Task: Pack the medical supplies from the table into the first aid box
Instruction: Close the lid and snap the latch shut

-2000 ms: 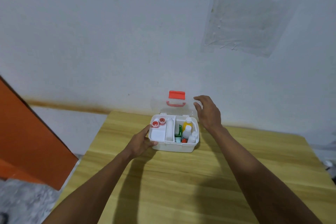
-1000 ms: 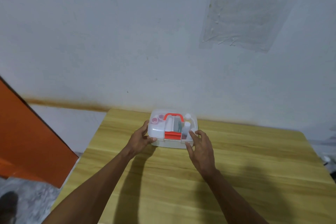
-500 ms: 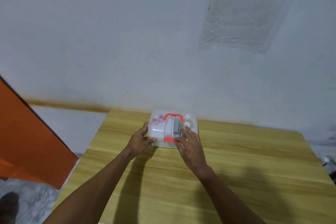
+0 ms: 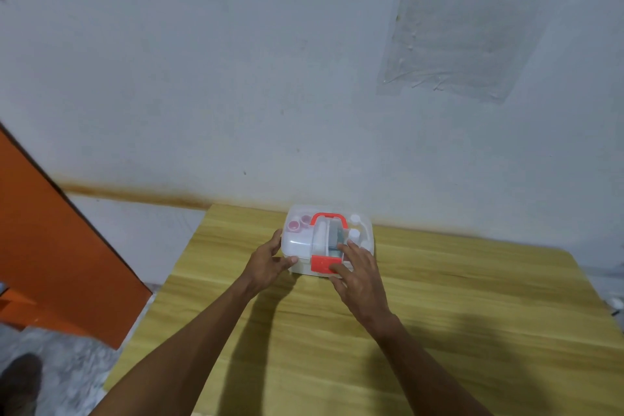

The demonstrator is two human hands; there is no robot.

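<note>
Two hands (image 4: 266,263) (image 4: 361,277) on first aid box (image 4: 299,243)

Dim, even, bluish light comes from the left; soft shadows lie on the tabletop (image 4: 489,280) right of both arms (image 4: 189,355). Everything looks slightly soft, straight lines bend near the edges, and the floor (image 4: 67,368) is blurred.

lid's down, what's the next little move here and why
Probably press the red latch flat against the box front with the right hand, which rests on it. The clear lid is down over the supplies, and the left hand grips the side of the first aid box, steadying it.
</note>
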